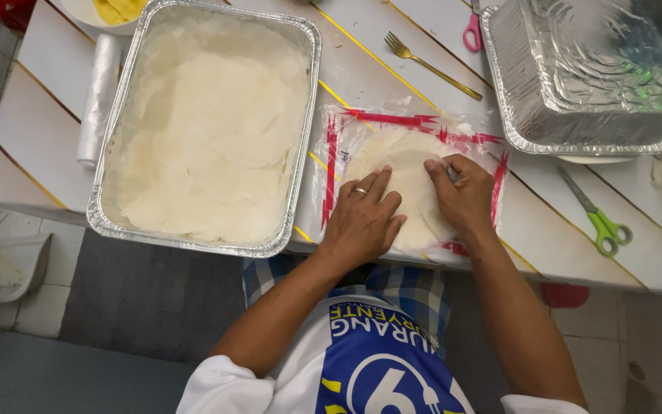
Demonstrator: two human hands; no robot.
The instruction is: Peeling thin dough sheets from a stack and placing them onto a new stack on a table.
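Observation:
A stack of round pale wrappers [406, 165] lies on a clear plastic bag with red print [336, 153] at the table's near edge. My left hand [362, 218], a ring on one finger, rests flat on the stack's left side with fingers spread. My right hand [463, 195] presses on the right side, fingertips pinching at the top wrapper's edge. To the left stands a large foil tray [109, 161] lined with overlapping pale wrappers [216, 123].
An upturned foil tray [576, 69] sits at the back right. A gold fork [430, 65], pink-handled scissors [472, 31], green-handled scissors [599, 218] and a roll of clear plastic [97, 96] lie on the white table [653, 245]. A bowl of yellow food [113, 11] stands far left.

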